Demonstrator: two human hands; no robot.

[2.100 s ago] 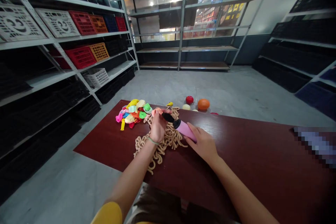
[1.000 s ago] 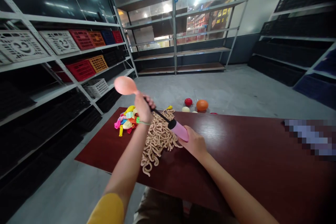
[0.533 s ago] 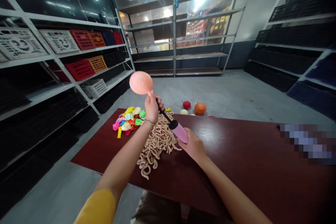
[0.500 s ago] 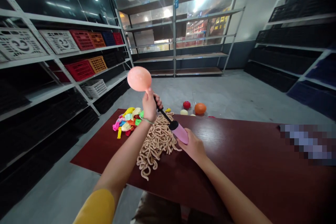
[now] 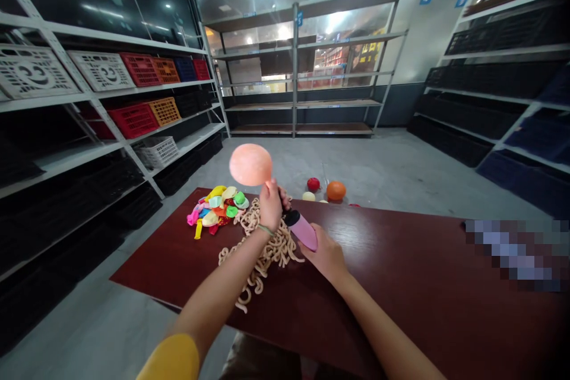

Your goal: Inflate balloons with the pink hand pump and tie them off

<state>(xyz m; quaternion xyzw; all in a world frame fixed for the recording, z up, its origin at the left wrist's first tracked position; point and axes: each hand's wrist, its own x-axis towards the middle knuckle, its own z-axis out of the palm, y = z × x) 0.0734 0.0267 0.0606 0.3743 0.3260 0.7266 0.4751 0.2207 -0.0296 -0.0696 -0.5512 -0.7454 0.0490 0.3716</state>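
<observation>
Right hand (image 5: 327, 255) was clamped round the pink barrel of a pump (image 5: 303, 231), fingers wrapped about it; presumably this kept the barrel steady, angled up and away over the counter (image 5: 383, 261). The left hand (image 5: 271, 208) was closed on the pump's black handle (image 5: 281, 200), thumb against the neck of a peach balloon (image 5: 250, 164), probably to stop it slipping off. The balloon stood round and tilted above that hand, clear of the counter. Tan curled pieces (image 5: 285, 249) lay heaped beneath the left wrist; limp balloons (image 5: 217, 209) were piled just beyond and to the left, likely for easy reach. On the floor past the counter's far edge: a red balloon (image 5: 313, 184) and an orange balloon (image 5: 336, 190).

Change: half a second earlier a length of black rod showed between handle and barrel; now the left hand sat close to the barrel, lower, bringing the balloon down too. At 2.1 s earlier the balloon was limp.
</observation>
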